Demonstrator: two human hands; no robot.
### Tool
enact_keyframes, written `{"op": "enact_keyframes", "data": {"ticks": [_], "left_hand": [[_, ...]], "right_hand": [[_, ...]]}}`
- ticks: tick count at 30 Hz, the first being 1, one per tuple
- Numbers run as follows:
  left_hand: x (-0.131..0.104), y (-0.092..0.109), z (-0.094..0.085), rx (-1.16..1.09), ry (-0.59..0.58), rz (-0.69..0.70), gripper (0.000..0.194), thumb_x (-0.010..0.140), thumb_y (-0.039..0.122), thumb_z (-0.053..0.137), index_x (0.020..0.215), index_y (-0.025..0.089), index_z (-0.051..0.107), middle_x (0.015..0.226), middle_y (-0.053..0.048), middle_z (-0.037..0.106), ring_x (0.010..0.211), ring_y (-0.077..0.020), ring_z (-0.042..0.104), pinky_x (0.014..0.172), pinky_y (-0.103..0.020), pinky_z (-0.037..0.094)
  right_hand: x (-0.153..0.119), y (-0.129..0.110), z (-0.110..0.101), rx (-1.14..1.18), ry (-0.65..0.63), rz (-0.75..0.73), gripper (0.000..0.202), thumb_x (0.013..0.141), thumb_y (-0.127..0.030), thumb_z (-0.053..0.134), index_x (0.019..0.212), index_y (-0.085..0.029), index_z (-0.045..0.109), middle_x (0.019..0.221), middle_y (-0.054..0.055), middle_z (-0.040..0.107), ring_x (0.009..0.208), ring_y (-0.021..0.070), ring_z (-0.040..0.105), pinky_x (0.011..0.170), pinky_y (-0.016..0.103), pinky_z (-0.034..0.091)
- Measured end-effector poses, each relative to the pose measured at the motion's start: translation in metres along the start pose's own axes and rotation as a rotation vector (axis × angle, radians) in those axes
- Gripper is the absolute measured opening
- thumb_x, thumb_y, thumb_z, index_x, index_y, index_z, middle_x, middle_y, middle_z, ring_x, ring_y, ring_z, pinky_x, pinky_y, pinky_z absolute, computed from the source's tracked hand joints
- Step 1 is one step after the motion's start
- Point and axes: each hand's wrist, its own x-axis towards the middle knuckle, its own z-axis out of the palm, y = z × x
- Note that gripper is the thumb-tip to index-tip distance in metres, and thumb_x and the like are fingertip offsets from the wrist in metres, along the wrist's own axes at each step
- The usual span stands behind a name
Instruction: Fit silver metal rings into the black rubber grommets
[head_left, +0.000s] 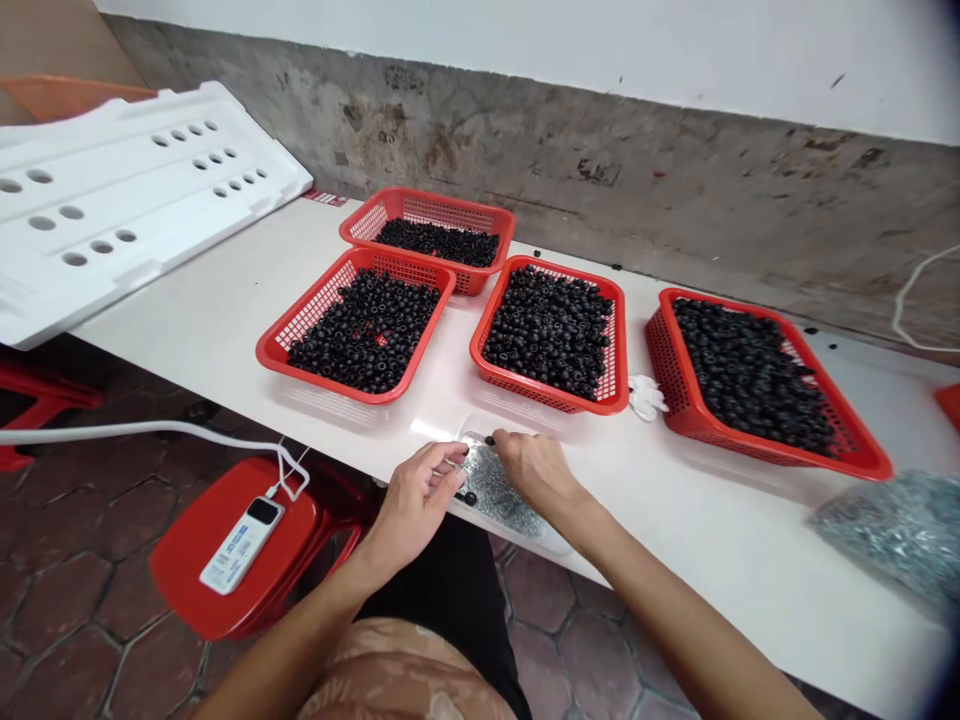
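My left hand point(418, 497) is closed, thumb and fingers pinched on a small black round part, mostly hidden by the fingertips. My right hand point(538, 468) also pinches a small black part point(490, 440) over the far end of a shallow clear tray point(556, 541). Many tiny silvery metal pieces point(501, 494) lie in this tray between my hands. Beside my left thumb, loose black round parts point(470, 497) rest at the tray's near left side. Just beyond my hands stands a red basket point(551, 393) full of similar black ring-like parts point(551, 325).
Other red baskets of black parts stand left point(330, 385), behind point(427, 197) and right point(780, 455). A bag of metal pieces point(892, 525) lies at right, crumpled white tissue point(646, 397) between baskets. White foam point(150, 190) leans left. A power bank point(242, 545) sits on a red stool point(180, 570).
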Motion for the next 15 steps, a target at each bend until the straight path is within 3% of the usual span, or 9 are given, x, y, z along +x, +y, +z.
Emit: {"op": "enact_keyframes", "data": {"ticks": [3, 6, 9, 15], "left_hand": [[0.002, 0.0, 0.001, -0.02, 0.003, 0.025, 0.034, 0.094, 0.028, 0.056, 0.126, 0.022, 0.062, 0.113, -0.007, 0.067, 0.093, -0.0171, 0.064, 0.077, -0.025, 0.052], [0.004, 0.003, 0.004, -0.068, 0.004, 0.071, 0.03, 0.095, 0.029, 0.055, 0.122, 0.022, 0.067, 0.112, -0.007, 0.066, 0.095, -0.0172, 0.064, 0.079, -0.024, 0.051], [0.006, 0.006, 0.006, -0.154, 0.023, 0.083, 0.023, 0.093, 0.029, 0.06, 0.111, 0.021, 0.072, 0.106, -0.007, 0.067, 0.093, -0.0175, 0.065, 0.08, -0.024, 0.051], [0.01, 0.008, 0.012, -0.459, 0.03, -0.016, 0.025, 0.084, 0.024, 0.071, 0.108, 0.019, 0.073, 0.101, -0.005, 0.066, 0.081, -0.0138, 0.065, 0.076, -0.023, 0.053]], "right_hand": [[-0.008, 0.004, -0.009, 0.167, 0.017, -0.028, 0.025, 0.1, -0.027, 0.044, 0.1, -0.017, 0.066, 0.077, 0.006, 0.072, 0.069, 0.0178, 0.066, 0.06, 0.024, 0.041], [-0.018, 0.003, -0.015, 0.729, -0.093, -0.103, 0.029, 0.098, -0.039, 0.047, 0.086, -0.019, 0.064, 0.062, -0.003, 0.062, 0.05, 0.0097, 0.051, 0.05, 0.021, 0.036], [-0.021, -0.001, -0.018, 1.221, -0.254, -0.062, 0.033, 0.089, -0.047, 0.057, 0.075, -0.018, 0.059, 0.055, -0.006, 0.054, 0.039, 0.0055, 0.036, 0.04, 0.02, 0.026], [-0.019, 0.001, -0.014, 1.537, -0.335, -0.006, 0.038, 0.078, -0.052, 0.07, 0.076, -0.015, 0.062, 0.054, -0.005, 0.057, 0.035, 0.0026, 0.031, 0.035, 0.019, 0.017]]}}
